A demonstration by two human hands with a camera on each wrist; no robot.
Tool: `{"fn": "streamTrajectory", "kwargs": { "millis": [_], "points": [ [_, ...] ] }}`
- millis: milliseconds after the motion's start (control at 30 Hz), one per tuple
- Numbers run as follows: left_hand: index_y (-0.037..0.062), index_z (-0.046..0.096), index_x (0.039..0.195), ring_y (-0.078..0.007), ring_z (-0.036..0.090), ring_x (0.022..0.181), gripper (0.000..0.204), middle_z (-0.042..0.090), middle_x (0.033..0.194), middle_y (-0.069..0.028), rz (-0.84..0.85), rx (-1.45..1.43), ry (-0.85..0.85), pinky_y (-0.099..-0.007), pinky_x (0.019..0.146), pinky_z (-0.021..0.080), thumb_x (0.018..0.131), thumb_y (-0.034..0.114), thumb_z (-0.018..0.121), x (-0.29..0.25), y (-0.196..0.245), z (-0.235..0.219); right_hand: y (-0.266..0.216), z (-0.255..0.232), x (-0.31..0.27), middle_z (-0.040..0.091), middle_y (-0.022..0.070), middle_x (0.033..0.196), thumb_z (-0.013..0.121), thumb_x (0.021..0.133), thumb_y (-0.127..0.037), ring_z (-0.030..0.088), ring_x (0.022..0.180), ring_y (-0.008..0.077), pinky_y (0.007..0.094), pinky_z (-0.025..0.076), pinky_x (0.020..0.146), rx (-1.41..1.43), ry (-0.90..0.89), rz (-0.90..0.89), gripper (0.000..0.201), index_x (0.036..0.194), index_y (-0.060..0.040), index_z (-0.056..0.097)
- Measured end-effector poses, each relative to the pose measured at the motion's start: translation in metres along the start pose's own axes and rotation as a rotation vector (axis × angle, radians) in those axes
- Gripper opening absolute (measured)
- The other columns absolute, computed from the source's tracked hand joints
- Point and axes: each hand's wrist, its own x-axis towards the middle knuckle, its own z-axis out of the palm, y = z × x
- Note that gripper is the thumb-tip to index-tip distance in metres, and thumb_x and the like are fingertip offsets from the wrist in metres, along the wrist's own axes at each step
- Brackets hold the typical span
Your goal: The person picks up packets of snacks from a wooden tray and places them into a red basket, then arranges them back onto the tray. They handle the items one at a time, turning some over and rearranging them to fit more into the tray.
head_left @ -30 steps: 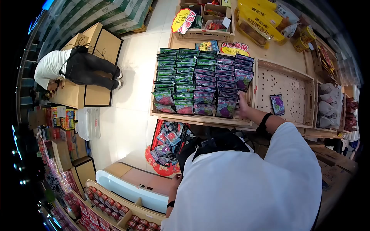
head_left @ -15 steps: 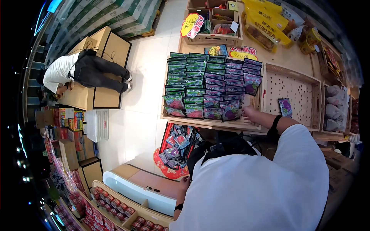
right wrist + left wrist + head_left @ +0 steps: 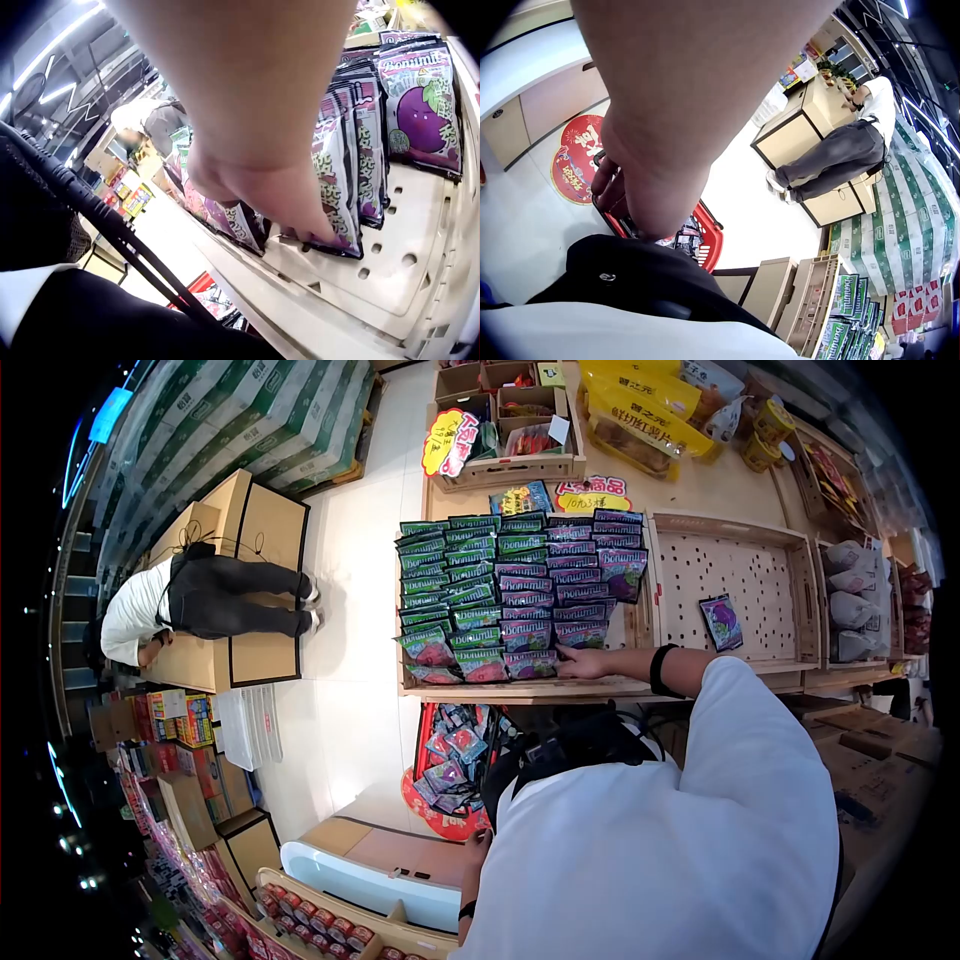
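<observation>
We look down past our white shirt at a shop display. Nearest us, our left hand [image 3: 478, 847] hangs low beside the red basket [image 3: 697, 244], which sits on the floor just in front of the tray and holds loose snack packs. In the left wrist view the fingers [image 3: 611, 187] curl down at the basket's rim; whether they grip it we cannot tell.

Beyond the basket stands the wooden tray [image 3: 520, 688], our landmark, filled with overlapping rows of packs, green on its left side, purple on its right. Our right hand [image 3: 583, 663] reaches over the tray's front edge to the purple packs [image 3: 560, 632] in the front row. In the right wrist view the fingers [image 3: 304, 217] lie together, fairly straight, tips pressing down on the lowest purple pack [image 3: 337, 195], with nothing pinched.

We judge the step to be squaring up this front row. To do it well, we should press lightly, slide the pack flat so that its top tucks under the row behind, and keep its face upright and readable.

Right of the tray lies a second tray [image 3: 740, 530], with one purple pack [image 3: 720, 622] alone. Farther left of the tray, another person [image 3: 200, 600] bends over cardboard boxes.
</observation>
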Motion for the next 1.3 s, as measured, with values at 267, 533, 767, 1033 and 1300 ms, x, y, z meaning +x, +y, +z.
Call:
{"fn": "streamTrajectory", "kwargs": {
  "millis": [267, 533, 767, 1033, 1300],
  "points": [
    [-0.0035, 0.061, 0.105, -0.0211, 0.066, 0.076, 0.039, 0.068, 0.088, -0.0159, -0.134, 0.029, -0.072, -0.0313, 0.068, 0.051, 0.087, 0.031, 0.063, 0.0, 0.02, -0.001, 0.009, -0.029, -0.024, 0.061, 0.0194, 0.11, 0.057, 0.084, -0.036, 0.057, 0.103, 0.0283, 0.0354, 0.044, 0.089, -0.309, -0.033, -0.333, 0.057, 0.129, -0.0023, 0.046],
    [-0.0037, 0.06, 0.107, -0.02, 0.065, 0.078, 0.04, 0.067, 0.09, -0.0162, -0.132, -0.043, -0.092, -0.0307, 0.07, 0.051, 0.087, 0.03, 0.064, 0.01, -0.003, 0.005, 0.026, -0.189, -0.045, 0.059, 0.0157, 0.1, 0.073, 0.07, -0.021, 0.058, 0.094, 0.029, 0.0368, 0.048, 0.082, -0.376, 1.091, -0.131, 0.044, 0.105, -0.0022, 0.055],
    [-0.0023, 0.06, 0.107, -0.0173, 0.064, 0.076, 0.039, 0.067, 0.09, -0.0141, 0.358, -0.272, -0.09, -0.029, 0.067, 0.05, 0.087, 0.031, 0.064, 0.019, -0.02, 0.01, 0.03, -0.174, -0.047, 0.056, 0.0144, 0.111, 0.081, 0.062, -0.035, 0.049, 0.112, 0.0328, 0.0428, 0.041, 0.093, -0.795, 0.892, -0.02, 0.071, 0.119, -0.0063, 0.049],
    [-0.0039, 0.059, 0.106, -0.0201, 0.066, 0.079, 0.041, 0.068, 0.091, -0.017, -0.121, 0.057, -0.043, -0.0307, 0.069, 0.051, 0.086, 0.032, 0.064, -0.008, 0.027, 0.008, 0.024, -0.191, -0.058, 0.062, 0.0159, 0.101, 0.078, 0.066, -0.025, 0.058, 0.096, 0.033, 0.04, 0.047, 0.083, -0.548, 0.781, 0.004, 0.055, 0.11, -0.0052, 0.052],
    [-0.001, 0.061, 0.105, -0.016, 0.062, 0.065, 0.036, 0.067, 0.082, -0.0132, -0.202, -0.008, -0.014, -0.0298, 0.059, 0.049, 0.086, 0.029, 0.064, -0.011, 0.054, -0.001, -0.097, -0.203, -0.207, 0.061, 0.0173, 0.084, 0.08, 0.065, -0.021, 0.059, 0.079, 0.032, 0.0377, 0.046, 0.071, -0.476, 0.831, -0.193, 0.046, 0.096, -0.0013, 0.05]
  ]
}}
